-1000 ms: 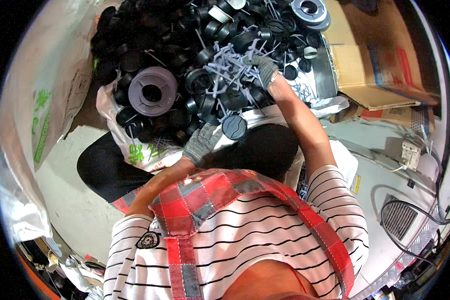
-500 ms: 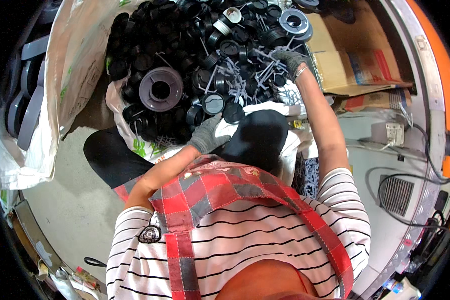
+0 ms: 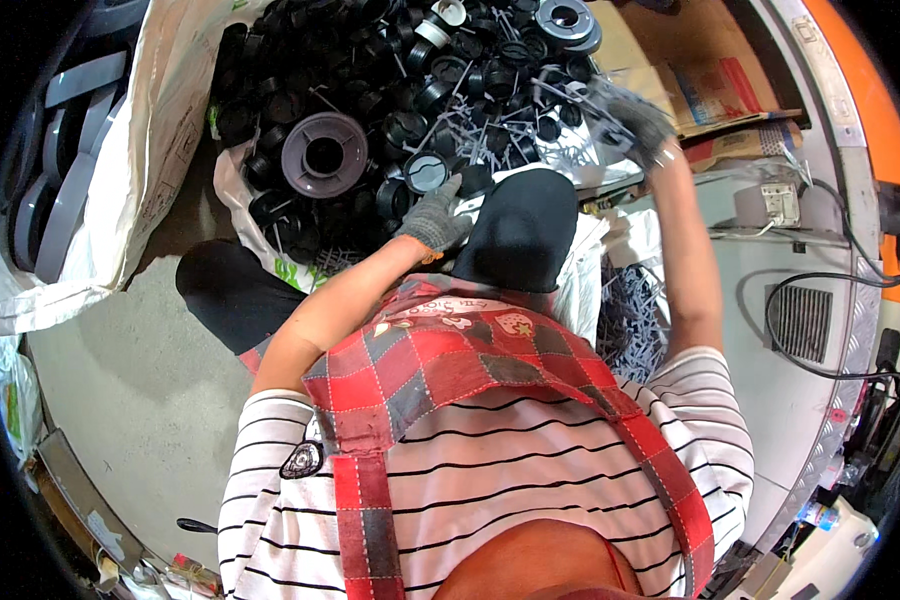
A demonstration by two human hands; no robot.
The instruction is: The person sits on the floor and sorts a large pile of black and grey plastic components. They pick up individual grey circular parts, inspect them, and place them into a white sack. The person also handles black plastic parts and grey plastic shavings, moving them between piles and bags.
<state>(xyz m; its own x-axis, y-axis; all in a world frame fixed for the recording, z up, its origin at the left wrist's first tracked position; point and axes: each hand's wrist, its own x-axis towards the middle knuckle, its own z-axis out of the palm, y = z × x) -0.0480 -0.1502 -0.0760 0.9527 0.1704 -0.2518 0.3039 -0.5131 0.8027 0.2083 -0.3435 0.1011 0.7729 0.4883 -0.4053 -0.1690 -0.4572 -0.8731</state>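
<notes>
A heap of black plastic caps (image 3: pixel 406 129) fills the area in front of me, with thin grey plastic sticks (image 3: pixel 475 125) tangled among them on its right side. My left hand (image 3: pixel 436 222), in a grey knit glove, rests near my raised knee, fingers extended toward a black cap (image 3: pixel 475 181); it appears to hold nothing. At the heap's right edge, my gloved right hand (image 3: pixel 638 122) is blurred by motion, closed around a bunch of grey sticks. A large grey ring-shaped part (image 3: pixel 298 160) lies on the heap's left, and a smaller grey flanged part (image 3: pixel 547 20) at the far right.
Left stands a white woven sack (image 3: pixel 160 130) beside curved grey pieces (image 3: pixel 85 80). Cardboard (image 3: pixel 715 80) lies at the far right, above a wall socket (image 3: pixel 778 204) and a black cable (image 3: pixel 780 330). More grey sticks (image 3: pixel 630 320) fill a bag by my right thigh.
My right hand has swung right, away from the heap, with grey sticks in it. My left hand has shifted right and farther forward, beside the black cap. The view has tilted slightly.
</notes>
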